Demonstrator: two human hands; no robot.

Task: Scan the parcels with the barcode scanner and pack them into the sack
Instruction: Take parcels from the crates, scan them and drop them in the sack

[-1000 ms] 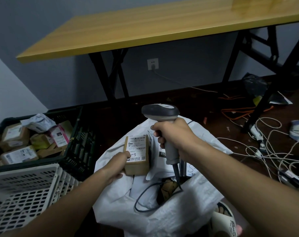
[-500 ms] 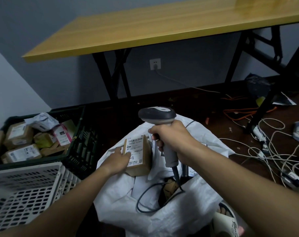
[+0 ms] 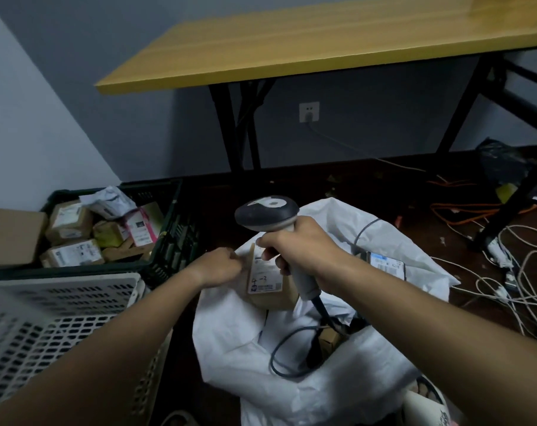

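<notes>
Places are given relative to the white woven plastic sack (image 3: 292, 358), open on the dark floor. Far left of the sack: a white perforated plastic crate (image 3: 55, 321); behind it, a dark green plastic crate (image 3: 169, 241) holding brown and pink labelled parcels awaiting scanning. Just left of the sack's mouth: the left hand (image 3: 219, 265), its fingers curled round the left edge of a small brown cardboard parcel with a white label (image 3: 267, 282), held label-up over the mouth. Directly above the sack: the right hand (image 3: 304, 245), fingers wrapped round the handle of a grey pistol-grip barcode scanner (image 3: 267, 215), whose head sits above the label; its dark cable (image 3: 292, 348) loops into the sack. Step in hand, as judged: scanning this parcel. The next move calls for releasing it into the sack, then reaching left for another.
</notes>
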